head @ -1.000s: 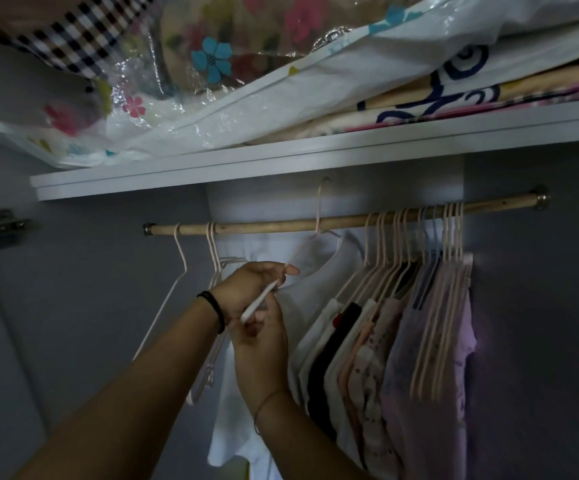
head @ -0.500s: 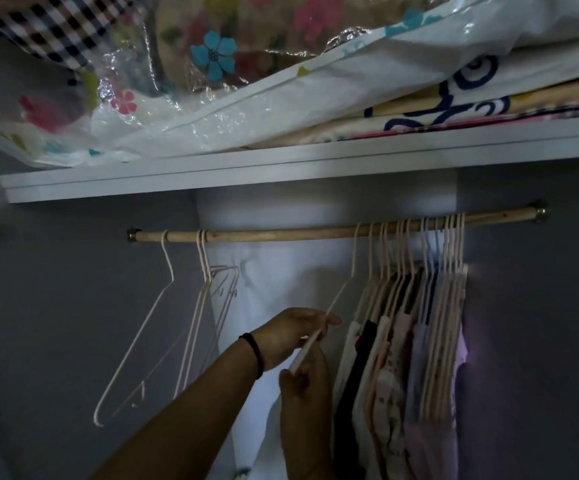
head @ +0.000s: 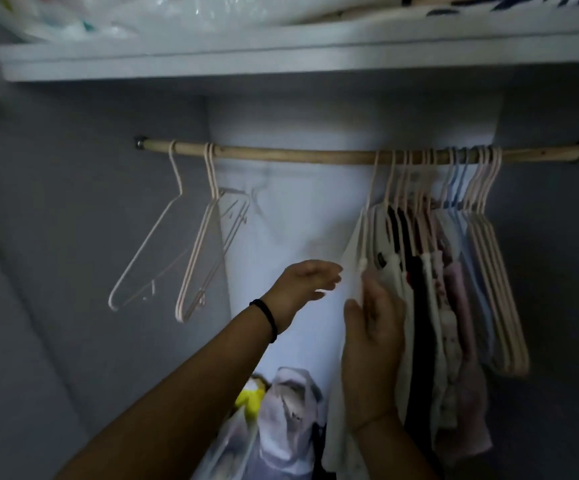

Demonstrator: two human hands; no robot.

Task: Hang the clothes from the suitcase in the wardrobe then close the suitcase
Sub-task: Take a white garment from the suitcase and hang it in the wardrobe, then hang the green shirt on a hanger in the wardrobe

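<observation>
Hands at the wardrobe rail, both open and gripping nothing.
I see my right hand (head: 373,336) laid flat, fingers straight, against the white garment (head: 352,259), the leftmost of the hung clothes (head: 430,289) bunched at the right end of the wooden rail (head: 281,156). My left hand (head: 300,284) hovers just beside that garment, fingers relaxed. Empty hangers (head: 194,252) hang near the rail's left end.

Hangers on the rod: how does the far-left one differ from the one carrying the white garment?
The far-left hanger is bare; the white garment's hanger carries the white garment. The far-left hanger hangs alone near the rod's end; the other crowds against the hung clothes. Both are pale and hook over the wooden rod.
</observation>
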